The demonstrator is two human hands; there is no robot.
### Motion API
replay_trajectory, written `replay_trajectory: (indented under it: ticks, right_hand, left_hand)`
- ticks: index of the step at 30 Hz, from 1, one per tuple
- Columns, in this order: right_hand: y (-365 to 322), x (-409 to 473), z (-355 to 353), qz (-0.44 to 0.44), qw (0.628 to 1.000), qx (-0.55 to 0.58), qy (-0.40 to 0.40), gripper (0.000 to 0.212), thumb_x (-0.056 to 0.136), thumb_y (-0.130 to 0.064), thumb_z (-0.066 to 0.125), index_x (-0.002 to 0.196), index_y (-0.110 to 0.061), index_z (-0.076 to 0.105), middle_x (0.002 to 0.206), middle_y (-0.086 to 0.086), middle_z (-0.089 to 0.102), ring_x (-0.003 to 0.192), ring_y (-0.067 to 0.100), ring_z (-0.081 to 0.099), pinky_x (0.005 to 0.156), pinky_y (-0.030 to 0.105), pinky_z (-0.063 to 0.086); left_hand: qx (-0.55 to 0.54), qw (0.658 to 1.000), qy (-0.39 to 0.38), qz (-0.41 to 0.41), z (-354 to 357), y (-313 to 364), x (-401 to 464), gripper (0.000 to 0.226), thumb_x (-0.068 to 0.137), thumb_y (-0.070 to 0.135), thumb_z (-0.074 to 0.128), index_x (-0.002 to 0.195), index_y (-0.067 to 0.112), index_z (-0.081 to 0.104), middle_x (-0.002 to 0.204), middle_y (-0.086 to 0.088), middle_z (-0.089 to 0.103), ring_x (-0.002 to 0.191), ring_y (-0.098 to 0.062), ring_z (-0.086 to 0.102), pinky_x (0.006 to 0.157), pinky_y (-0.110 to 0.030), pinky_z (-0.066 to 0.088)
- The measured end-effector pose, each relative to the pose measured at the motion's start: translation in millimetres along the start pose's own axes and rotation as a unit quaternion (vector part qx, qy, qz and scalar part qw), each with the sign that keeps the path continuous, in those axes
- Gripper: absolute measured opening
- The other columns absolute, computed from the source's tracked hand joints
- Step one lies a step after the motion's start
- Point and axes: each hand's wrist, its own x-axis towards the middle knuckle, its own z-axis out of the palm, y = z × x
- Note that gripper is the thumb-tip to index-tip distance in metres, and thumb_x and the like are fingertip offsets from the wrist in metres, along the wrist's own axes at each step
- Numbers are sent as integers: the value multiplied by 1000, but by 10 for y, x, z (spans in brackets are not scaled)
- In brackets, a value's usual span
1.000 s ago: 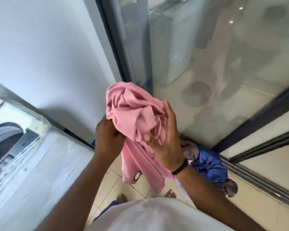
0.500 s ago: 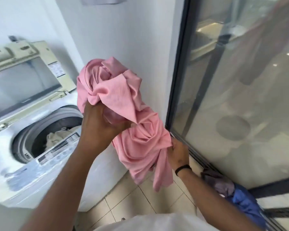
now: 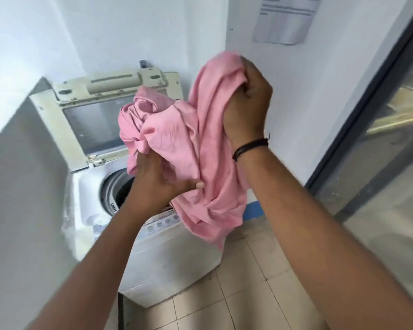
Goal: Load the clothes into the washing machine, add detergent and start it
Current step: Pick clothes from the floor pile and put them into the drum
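A bunched pink garment hangs in the air over the white top-loading washing machine. My left hand grips its lower part from beneath, thumb pressed into the cloth. My right hand, with a black band on the wrist, holds the garment's upper end in a fist, higher and to the right. The machine's lid stands raised at the back, and the drum opening shows below my left hand, mostly hidden by my arm and the cloth. The control panel runs along the front edge.
A grey wall or cabinet side stands close on the left of the machine. A glass door with a dark frame fills the right. A paper notice hangs on the white wall. Beige floor tiles lie in front.
The view has swung left from the glass door to the washing machine. My right hand has risen from the garment's lower end to its top, and the cloth is now over the machine.
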Motion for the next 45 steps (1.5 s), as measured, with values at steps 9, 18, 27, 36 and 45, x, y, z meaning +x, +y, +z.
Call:
replay_trajectory:
  ticks: [9, 18, 27, 36, 45]
  right_hand:
    - [997, -849, 512, 182, 882, -78, -427, 65, 95, -43, 55, 151, -42, 24, 148, -2, 50, 128, 14, 52, 105, 35, 44]
    - [2254, -1784, 75, 98, 617, -441, -644, 117, 69, -89, 45, 158, -28, 1, 166, 8, 10, 152, 33, 0, 120, 56, -10]
    - [2679, -1687, 343, 40, 644, -395, -654, 99, 82, -76, 42, 158, -23, 6, 162, 8, 15, 150, 30, 8, 118, 60, -10]
    - [2747, -1057, 427, 223, 842, -168, -462, 10, 84, -32, 71, 85, -22, 72, 80, -10, 72, 79, 12, 68, 75, 31, 55]
    - [3047, -1118, 89, 99, 700, -328, -627, 112, 65, -96, 47, 148, -22, 37, 149, 1, 47, 136, 26, 44, 115, 44, 32]
  left_hand:
    - [-20, 997, 72, 14, 54, -749, 436, 85, 60, 59, 83, 124, 8, 57, 118, -10, 62, 115, -29, 58, 98, -47, 47]
    - [167, 952, -218, -136, 100, -1575, 743, 123, 65, 47, 86, 159, 14, 14, 148, -18, 45, 127, -40, 48, 100, -42, 46]
    - [193, 878, -191, -394, 374, -2056, -129, 43, 74, 62, 73, 91, 23, 71, 93, 8, 69, 90, -19, 66, 84, -37, 51]
    - [186, 923, -100, -323, 376, -2055, 37, 22, 100, 24, 54, 78, 18, 54, 75, 1, 60, 73, -25, 59, 65, -36, 48]
    - [-88, 929, 180, -310, 47, -1918, 991, 48, 98, 23, 62, 139, 19, 38, 127, 0, 61, 119, -20, 59, 95, -31, 46]
